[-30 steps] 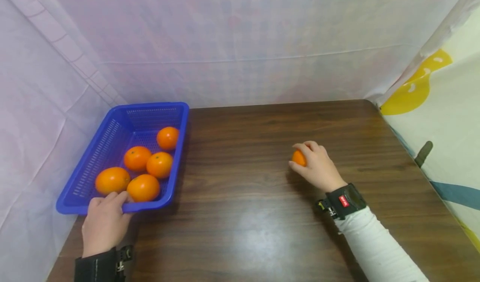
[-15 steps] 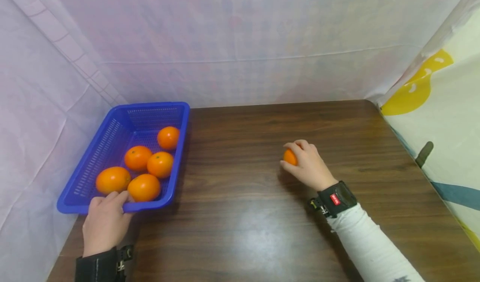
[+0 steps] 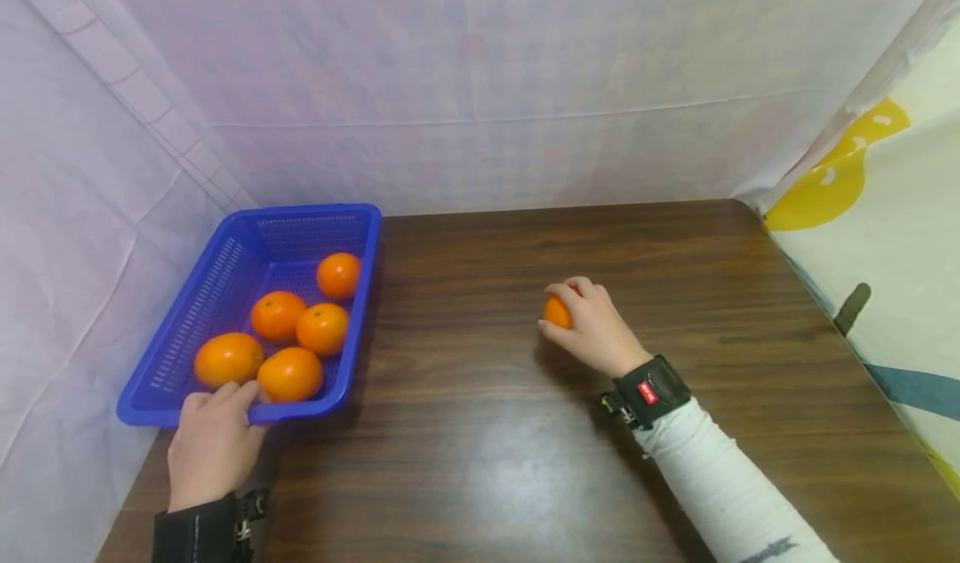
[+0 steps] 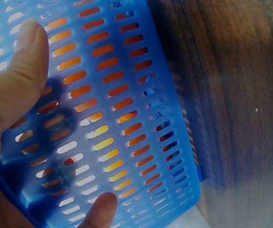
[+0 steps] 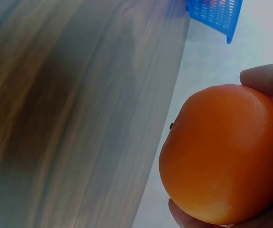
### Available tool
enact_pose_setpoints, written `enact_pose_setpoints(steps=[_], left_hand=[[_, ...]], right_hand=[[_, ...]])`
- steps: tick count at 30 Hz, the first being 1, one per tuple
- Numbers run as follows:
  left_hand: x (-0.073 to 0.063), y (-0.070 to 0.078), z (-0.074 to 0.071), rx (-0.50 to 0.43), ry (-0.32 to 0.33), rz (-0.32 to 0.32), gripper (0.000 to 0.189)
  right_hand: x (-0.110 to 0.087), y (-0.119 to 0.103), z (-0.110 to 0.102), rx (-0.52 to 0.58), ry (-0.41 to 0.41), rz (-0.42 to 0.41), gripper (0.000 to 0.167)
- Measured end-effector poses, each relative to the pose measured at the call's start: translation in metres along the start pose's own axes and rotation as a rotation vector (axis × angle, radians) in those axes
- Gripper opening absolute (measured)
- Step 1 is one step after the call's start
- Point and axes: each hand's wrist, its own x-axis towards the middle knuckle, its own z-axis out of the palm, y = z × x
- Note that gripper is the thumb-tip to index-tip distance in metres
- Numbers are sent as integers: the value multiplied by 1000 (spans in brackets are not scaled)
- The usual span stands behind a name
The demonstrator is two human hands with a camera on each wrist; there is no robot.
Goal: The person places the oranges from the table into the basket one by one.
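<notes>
My left hand (image 3: 217,442) grips the near rim of a blue plastic basket (image 3: 183,301) at the table's left. In the left wrist view, the thumb and a fingertip lie against the slotted wall (image 4: 96,118). Inside the basket several oranges sit, among them one orange (image 3: 339,276) by the right wall and another orange (image 3: 228,359) close to the left fingers. Over the middle of the table, my right hand (image 3: 596,330) holds an orange (image 3: 557,312) between thumb and fingers. The right wrist view has this orange (image 5: 224,156) large, partly covered by the fingers.
A dark brown wooden table (image 3: 480,430) spreads beneath both hands. Pale cloth (image 3: 480,88) hangs along its back and left sides. On the right is a white cloth with a yellow print (image 3: 832,180). The basket stands near the left cloth.
My right hand has moved left with the orange, nearer the basket. The left hand stays on the basket's rim, and the basket is nearly unmoved.
</notes>
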Motion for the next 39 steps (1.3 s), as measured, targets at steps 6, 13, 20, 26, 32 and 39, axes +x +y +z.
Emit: enact_pose_setpoints(steps=[6, 13, 20, 26, 32, 39], left_hand=[[-1, 1, 0, 0, 12, 3, 14], [-2, 2, 1, -5, 8, -17, 13], [-3, 1, 0, -5, 15, -9, 13], [-3, 1, 0, -2, 3, -10, 12], [-3, 3, -2, 0, 0, -11, 11], [-2, 4, -2, 0, 5, -8, 10]], right_hand=[[5, -8, 5, 3, -13, -16, 53], [9, -16, 10, 9, -24, -33, 52], [12, -24, 13, 16, -37, -40, 51], [16, -30, 17, 14, -46, -57, 52], [19, -37, 19, 16, -58, -76, 53], [23, -44, 22, 24, -65, -93, 53]])
